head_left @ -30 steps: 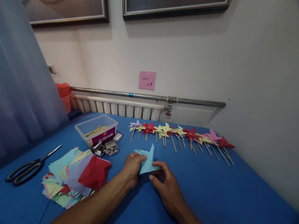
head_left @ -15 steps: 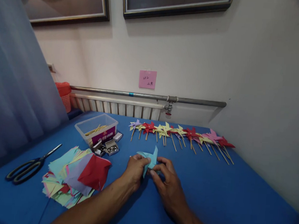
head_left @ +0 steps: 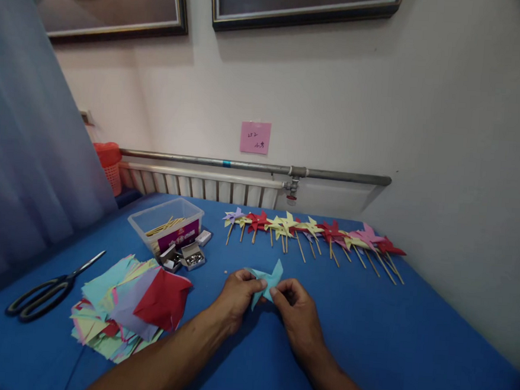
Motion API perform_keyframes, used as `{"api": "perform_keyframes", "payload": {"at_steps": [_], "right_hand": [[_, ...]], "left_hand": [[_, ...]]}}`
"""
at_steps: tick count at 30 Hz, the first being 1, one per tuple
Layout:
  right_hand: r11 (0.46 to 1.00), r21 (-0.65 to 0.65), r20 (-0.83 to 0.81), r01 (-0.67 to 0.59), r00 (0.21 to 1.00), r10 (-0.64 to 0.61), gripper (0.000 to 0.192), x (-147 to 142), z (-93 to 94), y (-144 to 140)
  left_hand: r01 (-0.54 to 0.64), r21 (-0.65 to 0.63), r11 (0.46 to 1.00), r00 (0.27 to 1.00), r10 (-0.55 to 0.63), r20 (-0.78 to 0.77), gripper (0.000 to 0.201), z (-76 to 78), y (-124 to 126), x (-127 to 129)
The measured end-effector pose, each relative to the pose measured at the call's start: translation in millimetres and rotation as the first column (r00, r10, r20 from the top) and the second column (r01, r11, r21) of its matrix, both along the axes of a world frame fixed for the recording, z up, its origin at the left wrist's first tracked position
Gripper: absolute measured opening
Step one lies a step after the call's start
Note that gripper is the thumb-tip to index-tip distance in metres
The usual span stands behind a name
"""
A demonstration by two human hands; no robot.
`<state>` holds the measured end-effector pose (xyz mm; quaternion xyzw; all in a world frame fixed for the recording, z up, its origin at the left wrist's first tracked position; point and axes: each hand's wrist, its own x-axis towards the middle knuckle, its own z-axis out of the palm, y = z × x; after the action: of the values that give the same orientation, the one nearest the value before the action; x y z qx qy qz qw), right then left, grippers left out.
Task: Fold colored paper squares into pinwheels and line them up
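A light blue paper pinwheel (head_left: 268, 282) is being pinched between both hands near the middle of the blue tabletop (head_left: 409, 348). The left hand (head_left: 237, 294) is closed on its left side, the right hand (head_left: 296, 313) on its right side, and the fingertips of the two are nearly meeting. Much of the paper is being covered by the fingers, so only two or three pointed flaps are showing; whether a pin or stick is attached cannot be told.

Toward the left edge, a loose pile of coloured paper squares (head_left: 127, 310) is lying with a red sheet on top, and black-handled scissors (head_left: 46, 293) are lying beside it, closer to that edge. Behind the pile, a clear plastic box (head_left: 166, 227) of thin sticks is standing, with small open boxes of pins (head_left: 188, 256) just in front of it; their contents are too small to be made out clearly. Along the far edge, a row of finished pinwheels (head_left: 315, 231) on sticks is laid out. The pink note (head_left: 255, 137) on the wall is carrying writing that cannot be read.
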<state>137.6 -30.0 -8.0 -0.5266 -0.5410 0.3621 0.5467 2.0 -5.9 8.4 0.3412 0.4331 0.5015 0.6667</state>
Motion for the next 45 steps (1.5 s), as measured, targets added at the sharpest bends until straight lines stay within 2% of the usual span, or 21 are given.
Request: {"api": "perform_keyframes", "payload": {"at_steps": [4, 8, 10, 14, 17, 21, 25, 28, 31, 33, 37, 41, 45], "right_hand": [[0.999, -0.033, -0.108, 0.027, 0.994, -0.031, 0.028, -1.7, -1.7, 2.5], [0.995, -0.083, -0.233, -0.054, 0.972, 0.033, 0.047, -2.6, 0.8, 1.7], [0.991, -0.094, -0.242, -0.091, 0.968, 0.066, 0.052, -1.8, 2.0, 1.2], [0.979, -0.127, -0.236, -0.160, 0.963, 0.127, 0.050, 1.2, 2.7, 1.9], [0.977, -0.136, -0.242, -0.161, 0.962, 0.125, 0.051, 3.3, 1.9, 3.4], [0.995, -0.071, -0.157, -0.066, 0.986, 0.055, 0.050, 5.4, 2.2, 2.4], [0.994, 0.012, 0.077, -0.113, 0.991, 0.112, 0.038, 4.8, 6.3, -4.4], [0.984, 0.069, 0.262, -0.162, 0.955, 0.138, 0.030, 3.3, 8.9, -8.9], [0.979, 0.111, 0.349, -0.173, 0.929, 0.124, 0.014, 2.8, 9.6, -9.9], [0.977, 0.126, 0.368, -0.171, 0.923, 0.115, 0.010, 2.8, 9.9, -9.8], [0.978, 0.128, 0.324, -0.167, 0.939, 0.118, 0.026, 2.0, 11.7, -10.1], [0.991, 0.030, 0.193, -0.131, 0.974, 0.123, 0.031, 1.2, 10.5, -8.7], [0.999, -0.025, 0.120, -0.032, 0.992, 0.034, 0.032, 1.5, 6.3, -4.8]], "left_hand": [[0.020, -0.011, 1.000, 1.000, -0.020, -0.001, 0.022, -0.3, -0.9, 0.2], [0.040, 0.004, 0.999, 0.999, -0.040, 0.006, 0.024, -0.2, -0.7, -0.4], [0.043, 0.002, 0.999, 0.999, -0.043, -0.007, 0.024, 1.0, -0.6, -1.0], [0.040, -0.006, 0.999, 0.998, -0.041, -0.047, 0.021, 4.3, -1.4, -0.7], [0.025, -0.010, 1.000, 0.997, -0.026, -0.076, 0.021, 5.5, -1.7, 0.5], [-0.085, -0.033, 0.996, 0.994, 0.083, -0.071, 0.024, 5.3, 1.7, -1.9], [-0.156, -0.043, 0.987, 0.988, 0.157, 0.007, 0.027, 4.9, 7.6, -9.2], [-0.160, -0.041, 0.986, 0.986, 0.162, 0.035, 0.029, 4.5, 9.3, -11.6], [-0.113, -0.029, 0.993, 0.992, 0.114, 0.053, 0.027, 4.1, 7.1, -9.0], [-0.088, -0.015, 0.996, 0.994, 0.088, 0.057, 0.025, 3.8, 4.7, -5.8], [-0.071, -0.001, 0.998, 0.996, 0.070, 0.051, 0.025, 2.1, 2.2, -0.7], [-0.028, -0.005, 1.000, 0.999, 0.028, 0.020, 0.025, 0.9, 1.9, 0.1], [0.005, -0.003, 1.000, 1.000, -0.005, -0.003, 0.024, 1.5, 1.3, -0.4]]}}
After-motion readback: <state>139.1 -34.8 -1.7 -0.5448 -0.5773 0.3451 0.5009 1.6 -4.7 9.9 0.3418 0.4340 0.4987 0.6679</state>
